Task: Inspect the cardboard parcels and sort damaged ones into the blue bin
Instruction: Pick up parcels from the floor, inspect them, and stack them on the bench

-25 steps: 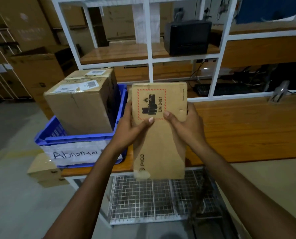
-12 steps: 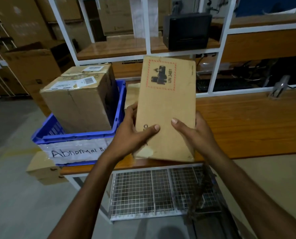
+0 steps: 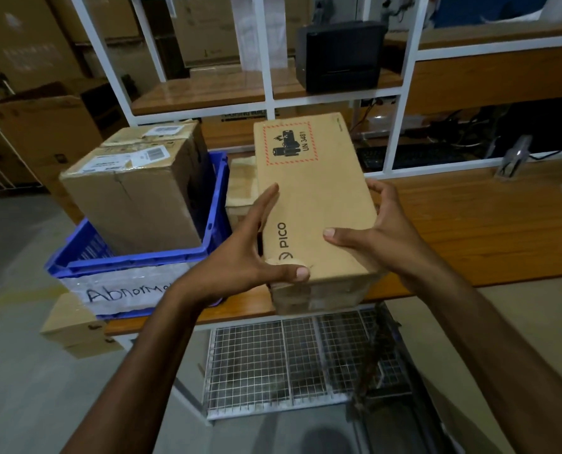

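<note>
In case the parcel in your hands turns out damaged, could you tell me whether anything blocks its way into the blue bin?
Yes: a large parcel fills most of the blue bin, just left of the held PICO parcel; only a narrow gap shows along the bin's right wall.

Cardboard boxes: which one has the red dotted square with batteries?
The PICO box between the left hand and right hand; the big box in the blue bin has white labels.

A wooden workbench [image 3: 469, 231] carries white shelving [image 3: 264, 60] (dimly lit).
</note>
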